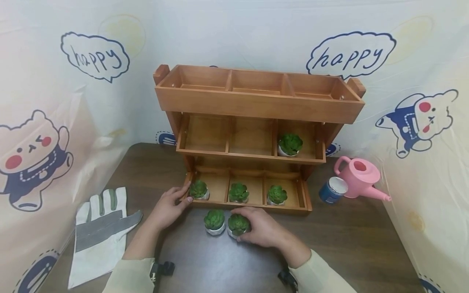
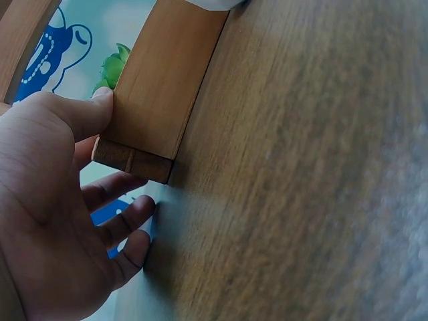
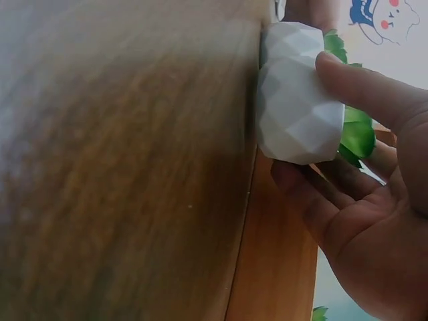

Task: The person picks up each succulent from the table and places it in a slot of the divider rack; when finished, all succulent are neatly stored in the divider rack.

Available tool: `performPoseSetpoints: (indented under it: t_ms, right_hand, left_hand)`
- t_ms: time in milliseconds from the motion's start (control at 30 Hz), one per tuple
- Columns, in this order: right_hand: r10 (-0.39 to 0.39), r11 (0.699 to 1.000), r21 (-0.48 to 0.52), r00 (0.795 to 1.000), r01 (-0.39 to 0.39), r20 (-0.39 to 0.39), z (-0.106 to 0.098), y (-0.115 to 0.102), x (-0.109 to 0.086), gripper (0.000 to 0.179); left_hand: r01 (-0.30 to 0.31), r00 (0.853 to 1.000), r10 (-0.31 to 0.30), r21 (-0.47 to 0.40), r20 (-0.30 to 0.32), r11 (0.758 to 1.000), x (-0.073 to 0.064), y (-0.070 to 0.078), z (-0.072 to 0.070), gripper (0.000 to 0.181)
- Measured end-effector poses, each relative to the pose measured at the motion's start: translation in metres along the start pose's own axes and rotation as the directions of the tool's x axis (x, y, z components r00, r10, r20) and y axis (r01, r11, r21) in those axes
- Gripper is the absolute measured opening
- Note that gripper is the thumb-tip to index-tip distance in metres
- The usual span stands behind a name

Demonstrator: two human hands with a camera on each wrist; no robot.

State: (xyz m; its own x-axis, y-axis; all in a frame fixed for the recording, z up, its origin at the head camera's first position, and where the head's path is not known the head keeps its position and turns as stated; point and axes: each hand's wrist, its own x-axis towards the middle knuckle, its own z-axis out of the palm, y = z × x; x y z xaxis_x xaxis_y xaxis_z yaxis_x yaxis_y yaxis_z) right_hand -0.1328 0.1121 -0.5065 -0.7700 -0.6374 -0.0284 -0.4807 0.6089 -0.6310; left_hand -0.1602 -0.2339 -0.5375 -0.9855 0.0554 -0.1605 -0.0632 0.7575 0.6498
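Observation:
My right hand (image 1: 265, 228) grips a potted succulent (image 1: 238, 224) on the table, thumb and fingers on opposite sides of its faceted white pot (image 3: 297, 100). Just left of it stands a second potted succulent (image 1: 214, 221). At the lower left corner of a three-tier wooden planter shelf (image 1: 256, 103), my left hand (image 1: 169, 208) holds the end of the bottom tier. In the left wrist view its thumb (image 2: 100, 110) lies at the front board's (image 2: 164, 80) top edge, other fingers around the end. Each bottom compartment holds one succulent: left (image 1: 198, 189), middle (image 1: 239, 192), right (image 1: 277, 194).
Another succulent (image 1: 290, 144) sits in the middle tier's right compartment. Right of the shelf stand a blue can (image 1: 332, 190) with a white top and a pink watering can (image 1: 362, 175). A white and grey work glove (image 1: 100, 232) lies at the table's left.

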Motion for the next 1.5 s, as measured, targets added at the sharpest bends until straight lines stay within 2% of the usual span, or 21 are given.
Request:
performPoseSetpoints:
  t_ms: [333,833,1167,1500]
  right_hand:
    - [-0.054,0.999,0.005,0.999,0.054,0.005,-0.007,-0.005,-0.002,0.077]
    - [-0.072,0.997,0.004,0.997,0.072,-0.008,-0.026,-0.018,-0.005,0.074]
    - [-0.115,0.993,-0.014,0.991,0.114,-0.071,-0.039,-0.021,-0.005,0.073]
    - [-0.159,0.987,0.016,0.980,0.162,-0.121,-0.058,-0.025,0.000,0.073]
  left_hand:
    - [-0.002,1.000,0.002,-0.003,-0.006,1.000,-0.001,-0.002,0.000,0.069]
    - [0.016,1.000,-0.016,-0.009,0.008,1.000,-0.002,-0.001,-0.001,0.071]
    - [0.011,1.000,-0.011,-0.007,0.002,1.000,-0.001,-0.001,0.000,0.070]
    - [0.004,1.000,-0.004,-0.005,0.005,1.000,-0.001,0.001,-0.001,0.069]
